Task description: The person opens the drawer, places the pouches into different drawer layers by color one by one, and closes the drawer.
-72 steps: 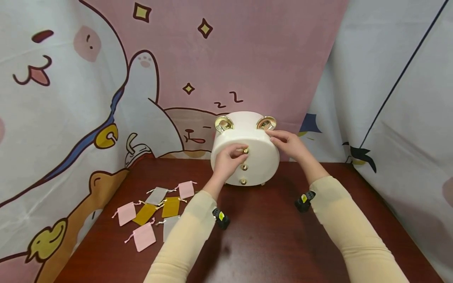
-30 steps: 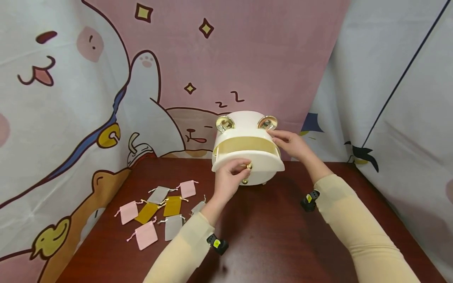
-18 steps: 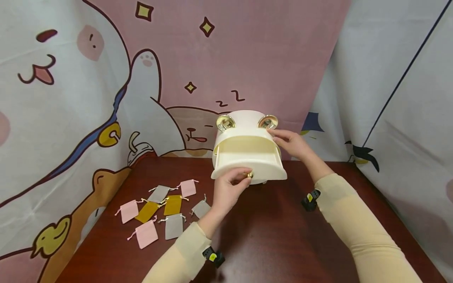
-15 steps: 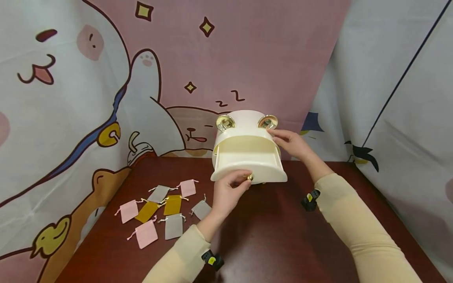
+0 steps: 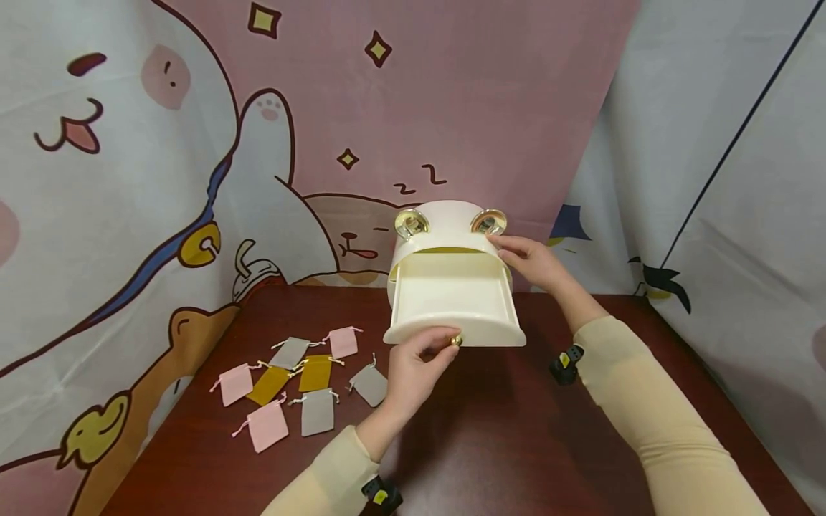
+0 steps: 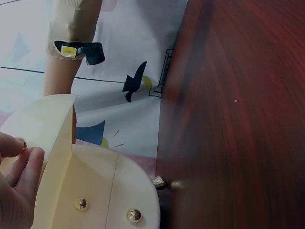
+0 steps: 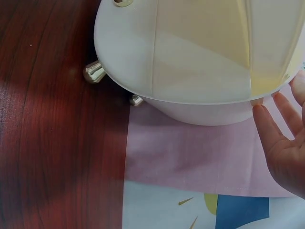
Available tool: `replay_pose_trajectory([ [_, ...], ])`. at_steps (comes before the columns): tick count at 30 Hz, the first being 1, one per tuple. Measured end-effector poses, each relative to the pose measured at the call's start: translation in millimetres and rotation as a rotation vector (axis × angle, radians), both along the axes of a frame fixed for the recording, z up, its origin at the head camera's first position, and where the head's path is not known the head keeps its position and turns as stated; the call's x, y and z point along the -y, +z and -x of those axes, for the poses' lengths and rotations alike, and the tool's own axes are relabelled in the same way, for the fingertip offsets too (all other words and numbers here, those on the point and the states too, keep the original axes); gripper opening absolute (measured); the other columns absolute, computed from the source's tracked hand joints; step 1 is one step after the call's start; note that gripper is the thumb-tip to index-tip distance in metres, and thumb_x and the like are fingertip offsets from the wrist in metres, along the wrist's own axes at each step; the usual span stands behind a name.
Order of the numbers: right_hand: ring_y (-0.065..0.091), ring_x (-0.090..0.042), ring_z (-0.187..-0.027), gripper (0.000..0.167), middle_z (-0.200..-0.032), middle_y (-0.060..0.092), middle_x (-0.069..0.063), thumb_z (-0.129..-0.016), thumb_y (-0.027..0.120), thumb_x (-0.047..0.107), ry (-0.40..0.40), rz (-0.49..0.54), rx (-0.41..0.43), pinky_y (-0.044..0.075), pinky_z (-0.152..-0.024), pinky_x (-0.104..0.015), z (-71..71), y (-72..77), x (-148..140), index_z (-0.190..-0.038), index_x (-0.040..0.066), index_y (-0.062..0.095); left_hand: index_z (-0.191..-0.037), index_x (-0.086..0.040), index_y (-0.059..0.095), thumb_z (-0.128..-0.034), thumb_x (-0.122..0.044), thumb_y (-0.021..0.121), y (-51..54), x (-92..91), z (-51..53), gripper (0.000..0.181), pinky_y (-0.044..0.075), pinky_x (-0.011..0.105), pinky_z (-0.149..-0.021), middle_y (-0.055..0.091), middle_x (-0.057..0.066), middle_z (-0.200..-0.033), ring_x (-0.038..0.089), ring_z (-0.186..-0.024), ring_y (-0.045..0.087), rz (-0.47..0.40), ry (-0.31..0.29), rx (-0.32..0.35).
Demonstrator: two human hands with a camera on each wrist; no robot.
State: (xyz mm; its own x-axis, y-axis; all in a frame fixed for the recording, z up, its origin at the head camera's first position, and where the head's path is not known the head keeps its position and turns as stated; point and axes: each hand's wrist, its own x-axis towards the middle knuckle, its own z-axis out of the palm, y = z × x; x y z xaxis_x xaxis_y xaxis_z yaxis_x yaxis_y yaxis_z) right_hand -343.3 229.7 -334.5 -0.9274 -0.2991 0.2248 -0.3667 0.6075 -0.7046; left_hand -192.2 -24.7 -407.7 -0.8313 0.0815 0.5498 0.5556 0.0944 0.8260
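Observation:
A round white drawer box [image 5: 449, 215] with two gold ear-like rings stands at the back of the table. Its top drawer [image 5: 454, 294] is pulled well out, and its floor looks bare. My left hand [image 5: 416, 365] pinches the gold knob [image 5: 456, 340] of that drawer between thumb and fingers. In the left wrist view, two more gold knobs, such as the lower knob [image 6: 134, 215], show on the drawers below. My right hand [image 5: 532, 261] rests its fingertips against the box's upper right side, just under the right gold ring [image 5: 488, 222].
Several small drawstring pouches lie on the table's left: pink [image 5: 267, 426], grey [image 5: 317, 412] and mustard [image 5: 315, 373]. The dark red wooden table [image 5: 503, 444] meets a cartoon-printed cloth [image 5: 516, 107] behind and at the sides. Short gold feet [image 7: 94, 72] hold up the box.
My left hand has drawn the top drawer from fully closed out toward me, moving down in the head view. My right hand has stayed at the box's side.

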Motion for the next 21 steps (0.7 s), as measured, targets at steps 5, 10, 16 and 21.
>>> replay_pose_trajectory([
  [5,0.045,-0.039,-0.133,0.044,-0.147,0.047,-0.017,-0.104,0.054,0.023,0.001,-0.008,-0.001,0.037,-0.106,-0.056,1.8,-1.4,0,-0.147,0.014,0.05,-0.102,0.006,0.074,-0.0828,0.011,0.072,10.9,1.1,-11.5,0.02,0.058,0.034,-0.072,0.073,0.018,-0.091,0.036,-0.081,0.07,-0.002,0.001,0.002],
  [10,0.045,-0.038,-0.133,0.044,-0.148,0.047,-0.017,-0.104,0.054,0.024,0.0,-0.012,-0.004,0.037,-0.106,-0.056,2.8,-1.7,-1,-0.147,0.016,0.049,-0.102,0.008,0.072,-0.0825,0.013,0.071,23.3,4.8,-20.6,0.02,0.058,0.037,-0.072,0.073,0.02,-0.092,0.036,-0.082,0.07,0.007,-0.029,-0.008],
  [16,0.044,-0.038,-0.134,0.045,-0.149,0.046,-0.016,-0.104,0.053,0.024,0.004,-0.014,0.003,0.037,-0.106,-0.056,1.6,-0.8,-2,-0.148,0.016,0.048,-0.108,0.007,0.071,-0.0821,0.013,0.072,8.7,10.2,-11.6,0.027,0.058,0.032,-0.073,0.073,0.019,-0.096,0.033,-0.085,0.07,0.021,-0.097,-0.003],
  [21,0.043,-0.038,-0.135,0.045,-0.15,0.044,-0.016,-0.104,0.053,0.024,0.006,-0.015,0.009,0.036,-0.107,-0.056,0.8,0.1,-2,-0.148,0.017,0.048,-0.115,0.005,0.069,-0.0856,0.009,0.071,-11.2,22.5,0.5,0.03,0.059,0.034,-0.074,0.072,0.022,-0.1,0.029,-0.084,0.071,-0.035,-0.193,0.065],
])
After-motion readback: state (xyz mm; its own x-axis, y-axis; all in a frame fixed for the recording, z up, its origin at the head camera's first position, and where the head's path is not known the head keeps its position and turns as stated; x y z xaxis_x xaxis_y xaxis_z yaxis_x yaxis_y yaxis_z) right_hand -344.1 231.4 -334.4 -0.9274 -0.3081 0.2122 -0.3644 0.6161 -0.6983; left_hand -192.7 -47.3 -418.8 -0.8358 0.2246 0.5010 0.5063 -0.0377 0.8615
